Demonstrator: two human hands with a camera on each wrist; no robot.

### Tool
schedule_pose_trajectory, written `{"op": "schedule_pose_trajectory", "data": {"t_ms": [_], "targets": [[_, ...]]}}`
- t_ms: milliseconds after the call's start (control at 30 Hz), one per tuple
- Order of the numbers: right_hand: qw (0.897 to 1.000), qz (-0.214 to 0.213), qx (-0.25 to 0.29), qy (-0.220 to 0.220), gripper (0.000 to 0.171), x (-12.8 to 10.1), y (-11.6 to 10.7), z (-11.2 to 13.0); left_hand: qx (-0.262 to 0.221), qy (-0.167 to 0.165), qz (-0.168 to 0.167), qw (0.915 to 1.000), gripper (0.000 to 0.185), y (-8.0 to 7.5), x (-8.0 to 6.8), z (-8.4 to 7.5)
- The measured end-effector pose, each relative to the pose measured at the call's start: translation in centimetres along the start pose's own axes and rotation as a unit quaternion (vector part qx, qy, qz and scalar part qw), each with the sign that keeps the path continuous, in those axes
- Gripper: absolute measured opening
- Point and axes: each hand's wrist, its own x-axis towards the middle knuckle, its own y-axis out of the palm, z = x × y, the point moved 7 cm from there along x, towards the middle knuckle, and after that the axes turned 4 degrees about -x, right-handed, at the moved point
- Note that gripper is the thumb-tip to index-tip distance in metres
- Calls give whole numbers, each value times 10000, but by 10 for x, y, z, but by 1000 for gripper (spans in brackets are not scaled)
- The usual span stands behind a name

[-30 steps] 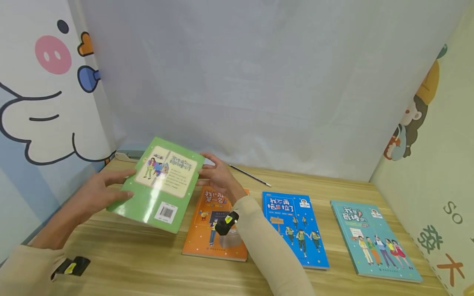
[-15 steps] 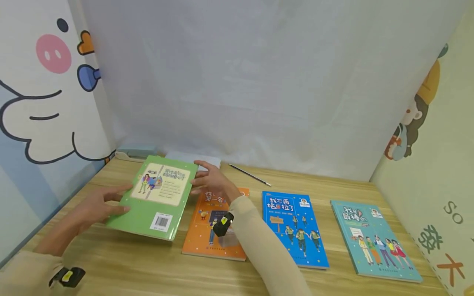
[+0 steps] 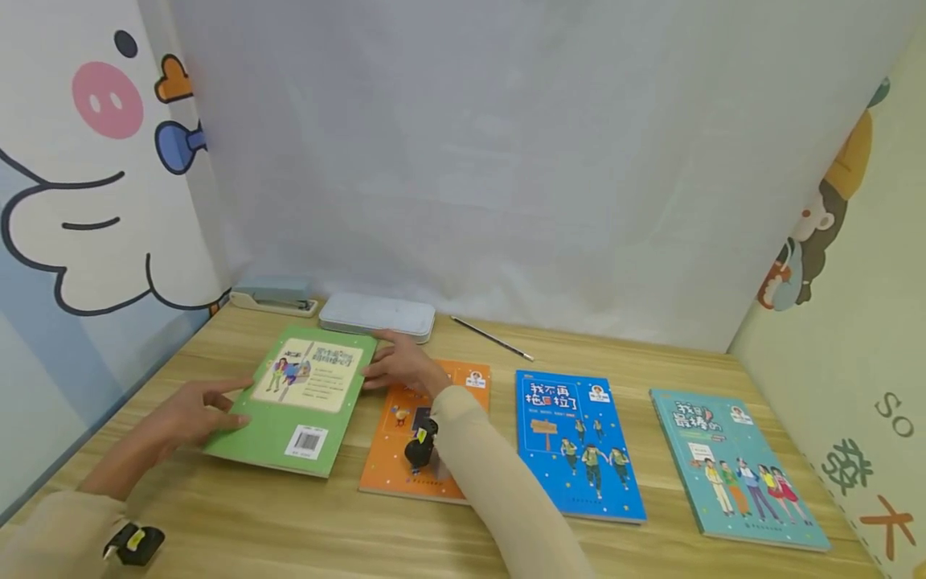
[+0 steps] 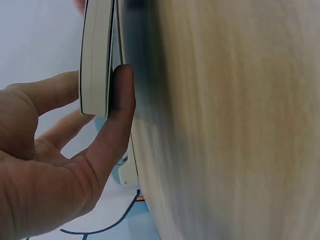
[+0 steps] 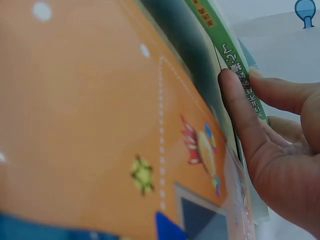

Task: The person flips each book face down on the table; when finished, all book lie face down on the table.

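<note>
The green book (image 3: pixel 300 399) lies back cover up at the left end of the bench (image 3: pixel 463 531), its right edge just beside or slightly over the orange book (image 3: pixel 423 434); the overlap cannot be judged from the head view.

To seat the green book well, lower both long edges together and keep it level, so that neither corner strikes first. Withdraw the fingertips sideways from under the edges only when the cover rests flat. Keep it parallel with the orange book.

Left hand (image 3: pixel 190 414): palm turned inward at the book's left edge, fingers (image 4: pixel 117 107) straight and spread narrowly. The left wrist view shows one fingertip between the page block and the bench, another against the edge.

Right hand (image 3: pixel 400 367): reaches over the orange book, fingers (image 5: pixel 240 112) extended and pressing the green book's spine edge, not curled round it.
</note>
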Motion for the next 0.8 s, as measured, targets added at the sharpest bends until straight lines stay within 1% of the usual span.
{"op": "schedule_pose_trajectory", "data": {"t_ms": [167,367,533,667,800], "targets": [[9999,12,-6,110,82,5,6,-4,161,-58,57,9998,74,1,2,6],[9993,-155,172,300,82,9,9,-7,240,-169,183,9994,75,2,2,10],[9988,-295,134,355,80,11,11,-5,349,-128,206,9991,73,1,3,10],[9982,-383,141,444,76,10,11,-4,529,-74,200,9984,71,1,3,8],[9975,-396,117,570,73,8,10,-2,727,-125,183,9971,71,0,3,6]]}}
